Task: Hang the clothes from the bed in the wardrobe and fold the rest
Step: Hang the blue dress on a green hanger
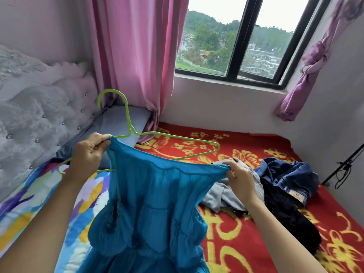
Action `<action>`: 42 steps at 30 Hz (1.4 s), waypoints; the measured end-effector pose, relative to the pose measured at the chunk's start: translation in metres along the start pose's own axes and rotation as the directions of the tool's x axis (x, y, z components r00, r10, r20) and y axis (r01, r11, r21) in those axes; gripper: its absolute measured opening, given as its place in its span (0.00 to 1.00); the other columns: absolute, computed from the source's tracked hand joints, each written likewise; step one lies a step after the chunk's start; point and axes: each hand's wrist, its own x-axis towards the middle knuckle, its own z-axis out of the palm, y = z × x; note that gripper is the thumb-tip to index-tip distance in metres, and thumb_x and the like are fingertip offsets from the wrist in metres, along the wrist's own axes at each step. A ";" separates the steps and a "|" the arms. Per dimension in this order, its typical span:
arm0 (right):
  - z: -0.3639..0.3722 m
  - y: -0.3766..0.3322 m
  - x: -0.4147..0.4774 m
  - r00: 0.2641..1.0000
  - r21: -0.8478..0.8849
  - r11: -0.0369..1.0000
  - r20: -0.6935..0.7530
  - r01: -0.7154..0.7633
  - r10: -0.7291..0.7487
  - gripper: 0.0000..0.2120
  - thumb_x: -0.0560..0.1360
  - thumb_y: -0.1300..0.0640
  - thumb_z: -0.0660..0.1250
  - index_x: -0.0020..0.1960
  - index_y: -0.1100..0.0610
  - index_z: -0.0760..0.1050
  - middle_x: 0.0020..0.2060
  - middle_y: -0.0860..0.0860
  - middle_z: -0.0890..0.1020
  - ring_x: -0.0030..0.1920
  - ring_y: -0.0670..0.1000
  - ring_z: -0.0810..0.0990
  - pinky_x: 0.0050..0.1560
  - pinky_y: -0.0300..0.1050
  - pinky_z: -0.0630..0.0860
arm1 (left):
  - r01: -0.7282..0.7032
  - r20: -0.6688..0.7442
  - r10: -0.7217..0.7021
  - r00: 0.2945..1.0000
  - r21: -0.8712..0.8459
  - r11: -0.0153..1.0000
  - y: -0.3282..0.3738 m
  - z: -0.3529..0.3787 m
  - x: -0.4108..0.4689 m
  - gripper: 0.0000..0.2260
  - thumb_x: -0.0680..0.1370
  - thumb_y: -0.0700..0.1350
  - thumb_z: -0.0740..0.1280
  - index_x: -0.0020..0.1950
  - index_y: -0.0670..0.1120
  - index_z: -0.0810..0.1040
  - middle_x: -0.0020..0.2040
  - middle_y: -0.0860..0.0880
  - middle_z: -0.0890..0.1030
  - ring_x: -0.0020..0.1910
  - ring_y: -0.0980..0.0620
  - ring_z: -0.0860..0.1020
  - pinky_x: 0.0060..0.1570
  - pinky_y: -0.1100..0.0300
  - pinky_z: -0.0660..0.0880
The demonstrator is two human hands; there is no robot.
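Threading a blue dress (153,194) onto a green hanger (127,115) over the bed.
Left hand (88,154) pinches one end of the neckline and seems to grip the hanger too; right hand (239,178) pinches the other end. The dress looks not yet hung. A grey garment (222,196), dark garment (285,213) and jeans (287,174) wait on the blanket (236,243). Headboard (39,115) on the left and wall (216,107) ahead hem the bed; there is free air above.
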 end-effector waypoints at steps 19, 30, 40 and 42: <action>-0.026 -0.057 0.026 0.976 0.692 0.699 0.213 -0.181 0.042 0.17 0.74 0.76 0.61 0.60 0.63 0.73 0.38 0.43 0.84 0.40 0.39 0.81 0.43 0.33 0.77 | -0.012 0.279 0.032 0.960 -0.073 0.997 0.018 0.006 0.006 0.09 0.75 0.28 0.64 0.49 0.37 0.80 0.41 0.39 0.77 0.39 0.58 0.75 0.42 0.67 0.69; -0.053 -0.086 0.075 0.785 0.428 0.873 0.613 -0.234 -0.090 0.08 0.75 0.65 0.63 0.49 0.57 0.80 0.31 0.45 0.77 0.30 0.42 0.70 0.32 0.33 0.66 | -0.146 0.299 0.131 0.945 0.030 0.989 0.050 0.015 0.016 0.09 0.73 0.29 0.68 0.50 0.37 0.82 0.41 0.38 0.80 0.38 0.48 0.76 0.40 0.62 0.71; -0.060 -0.064 0.093 0.797 0.341 0.915 0.603 -0.214 -0.038 0.06 0.76 0.60 0.66 0.49 0.57 0.81 0.39 0.49 0.80 0.39 0.45 0.75 0.43 0.37 0.72 | 0.078 0.188 -0.094 0.978 0.091 0.993 0.042 -0.037 0.013 0.07 0.75 0.30 0.65 0.46 0.39 0.80 0.39 0.49 0.79 0.34 0.65 0.75 0.38 0.73 0.70; -0.056 -0.073 0.100 0.762 0.155 0.987 0.644 -0.052 -0.061 0.10 0.77 0.51 0.64 0.53 0.54 0.79 0.41 0.46 0.75 0.42 0.42 0.73 0.43 0.35 0.69 | 0.027 0.140 -0.047 0.989 0.142 0.989 0.051 -0.044 0.015 0.06 0.75 0.30 0.65 0.46 0.39 0.80 0.38 0.50 0.78 0.36 0.68 0.73 0.39 0.76 0.66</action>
